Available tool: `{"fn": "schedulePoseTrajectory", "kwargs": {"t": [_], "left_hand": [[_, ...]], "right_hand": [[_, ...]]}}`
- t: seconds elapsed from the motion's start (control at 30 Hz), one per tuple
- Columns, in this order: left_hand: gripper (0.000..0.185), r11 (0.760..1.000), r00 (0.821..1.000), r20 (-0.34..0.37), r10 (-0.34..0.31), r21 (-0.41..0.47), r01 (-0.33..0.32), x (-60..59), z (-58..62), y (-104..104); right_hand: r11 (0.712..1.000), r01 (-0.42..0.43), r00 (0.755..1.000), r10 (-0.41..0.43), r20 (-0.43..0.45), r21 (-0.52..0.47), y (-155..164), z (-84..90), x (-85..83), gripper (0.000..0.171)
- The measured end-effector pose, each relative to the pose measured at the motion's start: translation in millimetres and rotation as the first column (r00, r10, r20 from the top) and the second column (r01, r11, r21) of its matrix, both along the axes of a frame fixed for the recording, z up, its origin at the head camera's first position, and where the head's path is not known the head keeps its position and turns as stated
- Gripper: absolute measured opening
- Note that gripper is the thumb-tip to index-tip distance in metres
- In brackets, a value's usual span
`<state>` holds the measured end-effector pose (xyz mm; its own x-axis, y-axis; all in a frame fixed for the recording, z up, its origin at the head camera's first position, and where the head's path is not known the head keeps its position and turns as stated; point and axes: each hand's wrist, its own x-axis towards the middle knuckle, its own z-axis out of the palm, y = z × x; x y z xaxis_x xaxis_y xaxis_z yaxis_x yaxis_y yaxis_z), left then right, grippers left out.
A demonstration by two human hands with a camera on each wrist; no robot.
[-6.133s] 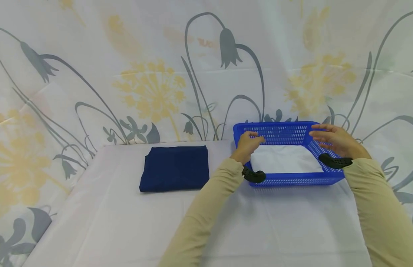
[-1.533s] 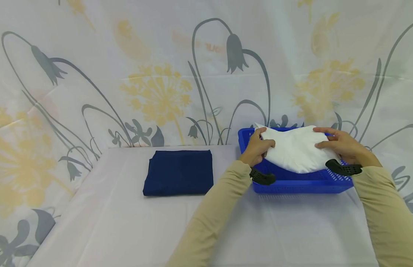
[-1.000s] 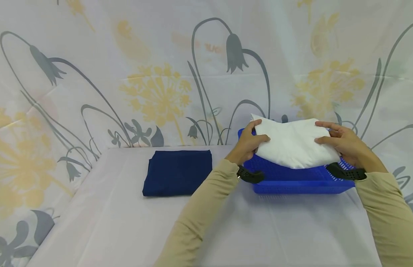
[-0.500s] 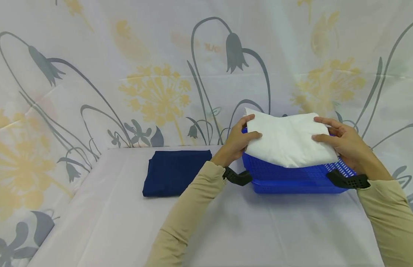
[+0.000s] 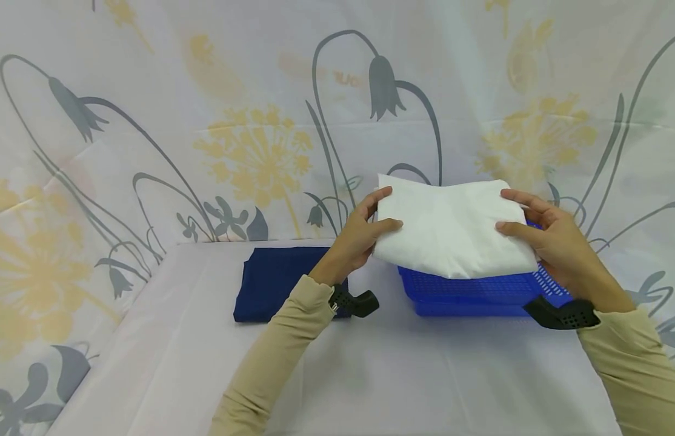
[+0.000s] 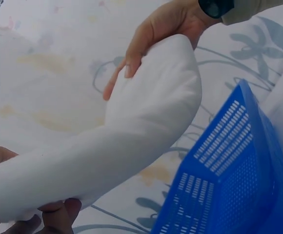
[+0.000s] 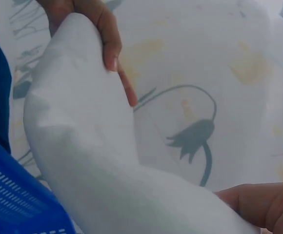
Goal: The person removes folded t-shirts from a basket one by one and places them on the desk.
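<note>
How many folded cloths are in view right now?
2. A white cloth is held by both hands above the blue basket; a navy cloth lies on the table to its left. The white cloth covers most of the basket, so more may be hidden.

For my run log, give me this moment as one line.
left hand: holds white folded cloth | right hand: holds same cloth | cloth: raised above blue basket | navy cloth: on table
</note>
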<state>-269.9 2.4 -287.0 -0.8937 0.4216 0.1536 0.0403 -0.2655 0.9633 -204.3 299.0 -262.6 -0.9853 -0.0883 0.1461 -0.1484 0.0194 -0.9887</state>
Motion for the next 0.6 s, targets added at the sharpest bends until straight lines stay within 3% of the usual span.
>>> {"fn": "schedulePoseTrajectory", "kwargs": {"t": [0.3,0.6], "left_hand": [[0.065,0.999,0.999,0.008,0.041,-0.011,-0.041,18.6,-2.9,-35.2],[0.065,0.997,0.997,-0.013,0.074,0.011,-0.074,34.0,-6.1,-64.5]], "right_hand": [[0.995,-0.077,0.997,0.076,-0.031,-0.058,-28.4,-8.4,9.8,0.06],[0.996,-0.086,0.996,0.086,0.017,0.001,-53.9,-11.9,19.2,0.069]]}}
